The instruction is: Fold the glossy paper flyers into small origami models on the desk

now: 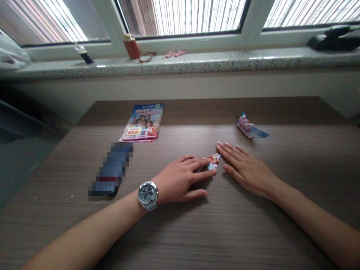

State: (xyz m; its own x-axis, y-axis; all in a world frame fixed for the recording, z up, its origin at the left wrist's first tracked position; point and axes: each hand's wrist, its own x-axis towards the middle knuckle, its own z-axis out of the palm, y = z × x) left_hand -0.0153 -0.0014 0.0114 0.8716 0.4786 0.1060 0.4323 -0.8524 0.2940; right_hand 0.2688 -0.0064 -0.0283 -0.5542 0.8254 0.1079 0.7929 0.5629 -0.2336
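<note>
A small folded piece of printed paper lies on the table between my two hands. My left hand, with a metal watch on its wrist, rests its spread fingers on the paper's left side and partly covers it. My right hand lies flat, its fingers stretched out, with the fingertips at the paper's right edge. Farther back on the right sits a folded paper figure with a blue pointed end and pink print.
Printed flyers are stacked at the back left of the brown table. A blurred-out phone lies nearer. On the stone windowsill stand a red-brown case, pink bits and a black object.
</note>
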